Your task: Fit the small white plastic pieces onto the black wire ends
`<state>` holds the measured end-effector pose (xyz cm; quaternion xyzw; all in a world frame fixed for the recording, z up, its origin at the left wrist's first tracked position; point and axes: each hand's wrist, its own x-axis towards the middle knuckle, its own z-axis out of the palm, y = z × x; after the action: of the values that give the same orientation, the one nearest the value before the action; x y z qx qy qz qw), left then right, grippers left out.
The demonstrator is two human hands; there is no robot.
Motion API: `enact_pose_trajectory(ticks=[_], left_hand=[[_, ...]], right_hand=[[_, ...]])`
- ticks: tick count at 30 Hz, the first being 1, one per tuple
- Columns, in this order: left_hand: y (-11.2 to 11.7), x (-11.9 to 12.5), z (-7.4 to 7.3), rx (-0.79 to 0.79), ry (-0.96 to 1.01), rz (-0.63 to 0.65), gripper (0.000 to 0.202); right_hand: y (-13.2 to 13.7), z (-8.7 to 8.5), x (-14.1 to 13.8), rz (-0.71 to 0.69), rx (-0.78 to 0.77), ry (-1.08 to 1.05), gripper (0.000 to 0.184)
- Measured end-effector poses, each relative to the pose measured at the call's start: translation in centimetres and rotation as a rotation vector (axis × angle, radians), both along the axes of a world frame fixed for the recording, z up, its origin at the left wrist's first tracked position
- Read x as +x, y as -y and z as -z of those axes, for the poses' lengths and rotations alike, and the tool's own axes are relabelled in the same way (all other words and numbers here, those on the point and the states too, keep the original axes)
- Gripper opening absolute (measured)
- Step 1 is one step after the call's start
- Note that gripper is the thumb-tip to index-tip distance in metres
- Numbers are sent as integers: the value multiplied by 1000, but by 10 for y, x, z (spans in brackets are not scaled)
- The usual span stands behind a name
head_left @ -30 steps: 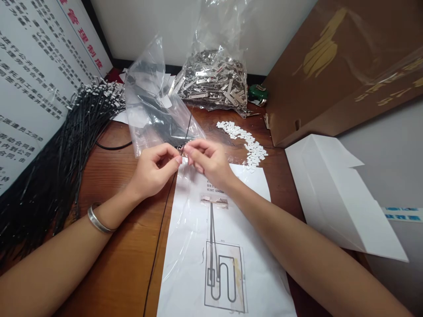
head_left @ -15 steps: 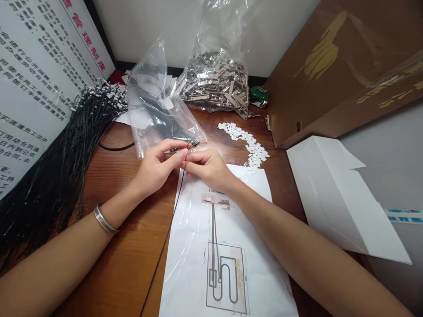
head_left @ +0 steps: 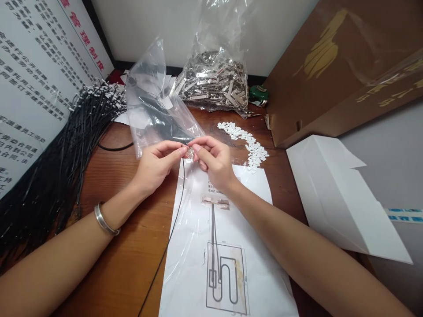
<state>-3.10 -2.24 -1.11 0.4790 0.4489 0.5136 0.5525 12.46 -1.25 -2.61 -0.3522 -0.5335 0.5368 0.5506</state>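
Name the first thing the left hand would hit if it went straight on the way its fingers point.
Most likely the right hand, whose fingertips lie just past those of the left hand; the picture doesn't settle whether they already touch.

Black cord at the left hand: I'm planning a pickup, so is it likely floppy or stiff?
The black cord likely bends easily, perhaps with slight spring: below the left hand it bows in a smooth curve. Being thin, it's probably light.
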Motion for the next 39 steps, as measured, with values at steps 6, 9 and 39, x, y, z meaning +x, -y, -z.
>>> enact_pose_trajectory(ticks=[6, 9, 39], left_hand=[[-4, -7, 1, 69, -123, 86, 21], [-3, -7, 0, 92, -131, 96, 19], [0, -8, -1, 34, -172, 114, 25]], right_hand=[[-2, 0, 0, -41, -23, 47, 15], [-2, 1, -1, -35, -12, 53, 14], [-2, 6, -3, -23, 57, 125, 17]])
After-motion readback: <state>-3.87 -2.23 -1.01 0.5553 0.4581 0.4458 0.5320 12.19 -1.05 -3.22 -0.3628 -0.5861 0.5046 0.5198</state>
